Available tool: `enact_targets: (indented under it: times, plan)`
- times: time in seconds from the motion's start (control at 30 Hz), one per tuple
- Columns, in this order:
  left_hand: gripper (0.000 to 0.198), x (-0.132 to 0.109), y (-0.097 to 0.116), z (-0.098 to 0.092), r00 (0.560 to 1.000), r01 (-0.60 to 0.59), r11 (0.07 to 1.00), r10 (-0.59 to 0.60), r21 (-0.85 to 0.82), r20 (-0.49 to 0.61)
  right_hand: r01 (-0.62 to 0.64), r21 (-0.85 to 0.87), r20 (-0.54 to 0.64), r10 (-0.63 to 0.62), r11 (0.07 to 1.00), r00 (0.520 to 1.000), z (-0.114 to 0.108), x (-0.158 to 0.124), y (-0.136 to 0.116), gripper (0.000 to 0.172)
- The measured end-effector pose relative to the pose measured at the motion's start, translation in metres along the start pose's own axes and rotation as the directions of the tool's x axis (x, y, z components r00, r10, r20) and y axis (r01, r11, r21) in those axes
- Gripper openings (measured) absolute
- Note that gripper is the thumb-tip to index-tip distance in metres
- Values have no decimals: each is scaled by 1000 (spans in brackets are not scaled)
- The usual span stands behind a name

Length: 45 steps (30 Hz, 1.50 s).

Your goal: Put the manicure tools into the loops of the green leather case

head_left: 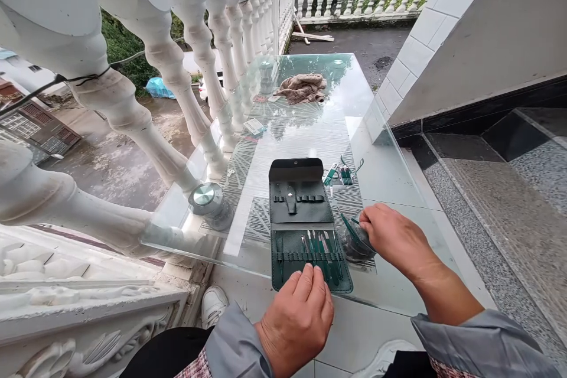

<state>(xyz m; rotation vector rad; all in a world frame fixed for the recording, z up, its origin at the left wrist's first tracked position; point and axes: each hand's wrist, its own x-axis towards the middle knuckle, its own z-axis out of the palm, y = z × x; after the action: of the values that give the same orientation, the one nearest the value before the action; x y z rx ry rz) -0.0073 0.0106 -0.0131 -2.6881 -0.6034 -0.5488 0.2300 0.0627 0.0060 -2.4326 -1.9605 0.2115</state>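
A dark green manicure case (302,212) lies unfolded on the glass table (394,189). Slim metal tools (319,248) with green handles sit in the loops of its near panel; the far panel has vacant loops and a snapped strap. My left hand (297,313) is at the case's near edge, fingers close together over it, thumb hidden. To the right of the case, my right hand (392,235) pinches a slim green tool (348,225), its exact kind unclear. Beyond that hand, nail clippers (330,174) and other small green tools (346,174) rest on the table.
A crumpled brown cloth (301,88) and a small card (254,126) lie farther along the table. Round metal-capped supports (206,196) hold the glass. White balusters (186,65) border the left, with stone steps (500,201) on the right.
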Motion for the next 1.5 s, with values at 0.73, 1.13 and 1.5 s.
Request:
enact_targets:
  times: [0.73, 1.13, 1.5]
  plan:
    - [29, -2, 1, 1, 1000, 11, 1000, -11, 5, 4, 35, -9, -126, -36, 999, 991, 13, 4, 2, 22]
    - [30, -2, 2, -2, 1000, 8, 1000, -8, -3, -3, -110, 978, 104, 42, 176, 994, -8, -6, -55, 33]
    - [31, -8, 2, -1, 999, -6, 1000, 6, -8, 37, -49, 975, 84, -157, 216, 984, 6, -8, -99, 37]
